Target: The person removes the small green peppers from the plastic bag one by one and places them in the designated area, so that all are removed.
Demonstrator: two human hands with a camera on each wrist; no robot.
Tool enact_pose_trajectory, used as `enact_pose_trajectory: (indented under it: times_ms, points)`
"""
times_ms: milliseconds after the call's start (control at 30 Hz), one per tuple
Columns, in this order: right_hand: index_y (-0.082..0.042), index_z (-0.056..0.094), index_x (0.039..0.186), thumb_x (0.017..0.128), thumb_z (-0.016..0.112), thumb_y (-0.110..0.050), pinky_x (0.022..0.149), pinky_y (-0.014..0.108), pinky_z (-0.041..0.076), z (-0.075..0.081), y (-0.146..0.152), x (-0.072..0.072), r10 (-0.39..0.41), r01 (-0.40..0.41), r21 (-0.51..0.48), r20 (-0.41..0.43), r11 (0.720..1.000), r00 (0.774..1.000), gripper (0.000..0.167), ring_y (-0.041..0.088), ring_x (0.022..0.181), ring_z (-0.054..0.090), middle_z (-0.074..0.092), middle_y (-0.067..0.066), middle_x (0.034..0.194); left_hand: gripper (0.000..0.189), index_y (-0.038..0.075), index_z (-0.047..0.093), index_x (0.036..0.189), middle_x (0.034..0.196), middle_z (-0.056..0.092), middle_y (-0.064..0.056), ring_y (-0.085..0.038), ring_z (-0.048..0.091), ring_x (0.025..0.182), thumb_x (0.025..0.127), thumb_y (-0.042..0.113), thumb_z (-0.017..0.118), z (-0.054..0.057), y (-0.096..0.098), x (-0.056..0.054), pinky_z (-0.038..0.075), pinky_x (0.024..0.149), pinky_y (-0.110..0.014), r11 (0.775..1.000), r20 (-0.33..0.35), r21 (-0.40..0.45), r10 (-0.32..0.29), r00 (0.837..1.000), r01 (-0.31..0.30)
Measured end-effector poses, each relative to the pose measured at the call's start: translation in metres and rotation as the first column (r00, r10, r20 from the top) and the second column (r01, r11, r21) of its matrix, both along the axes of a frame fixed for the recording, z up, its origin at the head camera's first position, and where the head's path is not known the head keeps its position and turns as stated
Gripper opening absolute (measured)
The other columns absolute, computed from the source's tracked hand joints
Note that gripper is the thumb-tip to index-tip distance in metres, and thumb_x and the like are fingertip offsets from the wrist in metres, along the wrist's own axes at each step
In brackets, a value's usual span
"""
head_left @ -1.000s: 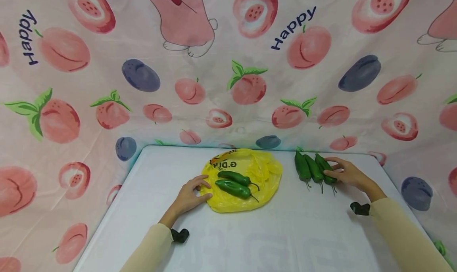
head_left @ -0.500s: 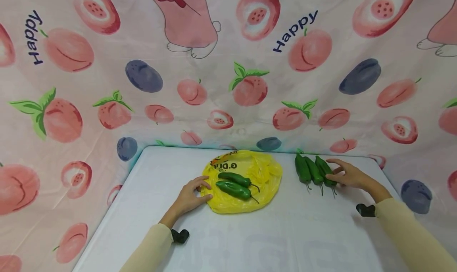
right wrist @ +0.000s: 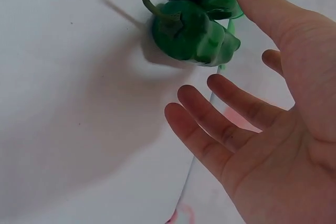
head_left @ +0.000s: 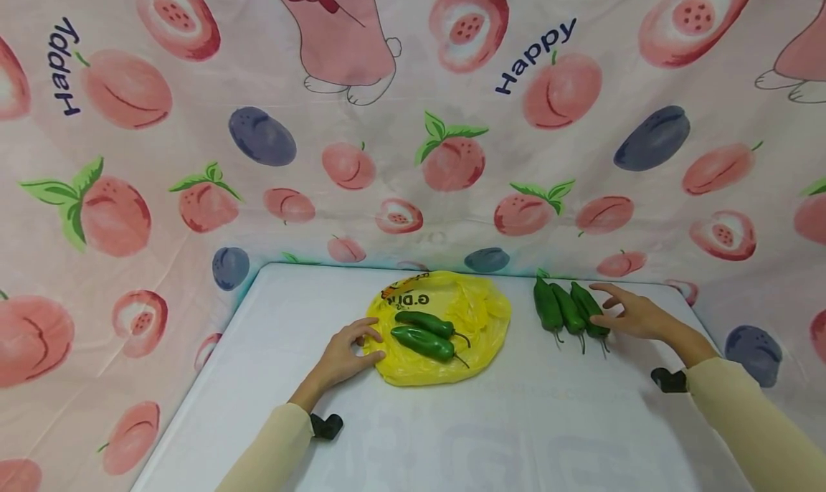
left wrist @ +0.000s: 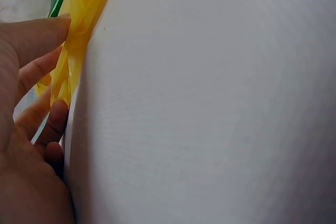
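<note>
Two green chili peppers (head_left: 424,343) lie side by side on a flattened yellow plastic bag (head_left: 474,359). My left hand (head_left: 345,348) rests at the bag's left edge, thumb and fingers spread apart and touching the plastic. In the left wrist view the fingertips sit right at the bag's crumpled rim. Three more green chili peppers (head_left: 568,307) lie in a row on the right, stems toward me. My right hand (head_left: 635,316) is beside the rightmost of them, thumb near its side. The right wrist view shows this hand (right wrist: 278,140) with fingers spread and nothing between them.
The white table (head_left: 477,434) reaches to a fabric backdrop (head_left: 361,133) printed with fruit and rabbits, which stands close behind and at both sides. Dark wrist-worn pieces stick out at the left cuff (head_left: 327,427) and the right cuff (head_left: 669,381).
My right hand has drawn slightly to the right, off the rightmost chili pepper, and its fingers have loosened. The left hand, bag and other peppers stay put.
</note>
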State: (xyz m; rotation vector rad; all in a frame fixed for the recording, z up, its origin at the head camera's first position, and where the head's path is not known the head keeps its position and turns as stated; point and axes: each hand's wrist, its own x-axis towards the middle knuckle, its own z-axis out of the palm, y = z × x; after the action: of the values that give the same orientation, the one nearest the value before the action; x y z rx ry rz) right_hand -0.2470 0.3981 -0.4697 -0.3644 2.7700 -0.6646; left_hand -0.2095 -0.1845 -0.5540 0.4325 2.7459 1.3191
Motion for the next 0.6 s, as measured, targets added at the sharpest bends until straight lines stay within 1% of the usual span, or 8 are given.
enact_pose_trajectory:
  times_ms: [167,300,400,600]
  points:
    - [-0.004,0.028,0.155,0.097,0.071,-0.038,0.081,0.062,0.054,0.000,-0.001,-0.002,-0.007,0.007,0.003,0.008,1.000,1.000,0.080,0.045,0.103,0.066,0.058,0.036,0.127,0.018,0.031,0.072,0.101,0.150,0.055,0.001,-0.016,0.052,0.104,0.087,0.031,0.084,0.000,0.000,-0.001,0.041,0.097,-0.042,1.000,0.017,-0.004,0.004,1.000,-0.004]
    - [-0.004,0.029,0.155,0.097,0.072,-0.038,0.081,0.061,0.055,0.000,-0.004,-0.002,-0.015,0.015,-0.012,-0.004,1.000,1.000,0.080,0.045,0.104,0.066,0.056,0.036,0.129,0.018,0.029,0.072,0.101,0.149,0.055,0.000,-0.017,0.052,0.102,0.087,0.030,0.084,0.000,-0.001,-0.001,0.042,0.095,-0.042,1.000,0.005,0.001,-0.002,1.000,0.001]
    - [-0.004,0.030,0.155,0.097,0.072,-0.037,0.080,0.060,0.055,0.000,-0.007,-0.002,-0.026,0.026,-0.026,-0.029,0.999,0.999,0.079,0.046,0.104,0.066,0.055,0.037,0.130,0.018,0.028,0.072,0.101,0.149,0.056,-0.002,-0.018,0.052,0.100,0.087,0.030,0.084,0.000,-0.001,0.000,0.041,0.094,-0.043,1.000,-0.007,0.006,-0.007,1.000,0.007]
    - [-0.005,0.033,0.154,0.096,0.073,-0.036,0.080,0.060,0.056,-0.001,-0.011,-0.003,-0.033,0.029,-0.039,-0.106,0.999,0.994,0.077,0.048,0.106,0.065,0.055,0.037,0.132,0.018,0.028,0.072,0.101,0.149,0.056,-0.002,-0.018,0.052,0.101,0.087,0.030,0.084,0.002,0.000,0.001,0.042,0.095,-0.044,1.000,-0.008,0.019,-0.017,1.000,0.017]
